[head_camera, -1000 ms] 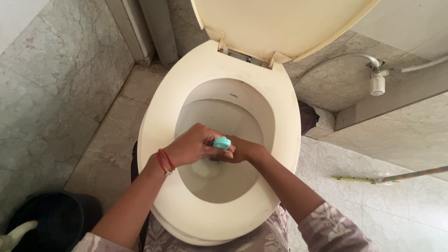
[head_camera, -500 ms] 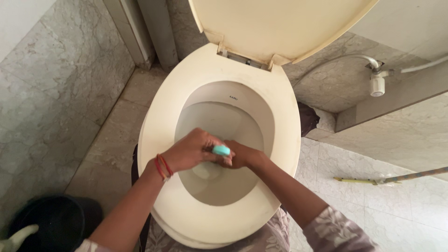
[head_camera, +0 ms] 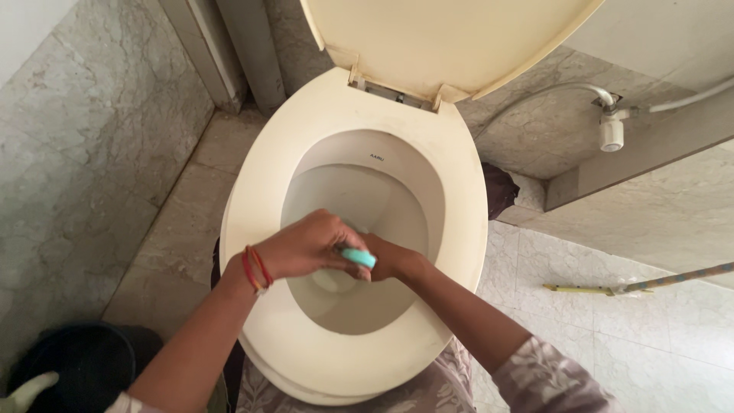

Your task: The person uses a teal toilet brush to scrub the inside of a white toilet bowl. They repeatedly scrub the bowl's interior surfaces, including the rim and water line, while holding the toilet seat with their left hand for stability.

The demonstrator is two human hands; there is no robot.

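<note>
Room: marble-tiled bathroom seen from above, grey stone wall left of the toilet (head_camera: 252, 191), pale floor tiles right of it.
Toilet: cream seat down, lid (head_camera: 451, 38) raised at the far side; we stand at the near rim, patterned clothing showing just below it.
Hands: our left hand (head_camera: 306, 245) and right hand (head_camera: 394, 260) meet over the near half of the bowl opening, both curled shut around one teal handle end (head_camera: 359, 258).
Left hand grip: fingers folded over the handle from the left, red bangles (head_camera: 254, 269) on the wrist just above the seat.
Right hand grip: closed around the handle from the right, mostly hidden behind the left; we cannot tell how its fingers lie.
Working end: hidden below our hands inside the bowl, so we cannot say what it touches.
Doing it well: we judge a steady two-handed hold matters most; keep the handle near upright, wrists clear of the seat, and press evenly so nothing splashes toward the near rim.
Risk: a slip of wet fingers could knock our knuckles on the bowl wall.
Nearby: black bucket (head_camera: 69, 363) left of the toilet's near end, hose valve (head_camera: 610, 126) on the wall to its right, long stick (head_camera: 634, 284) on the floor beyond that.
</note>
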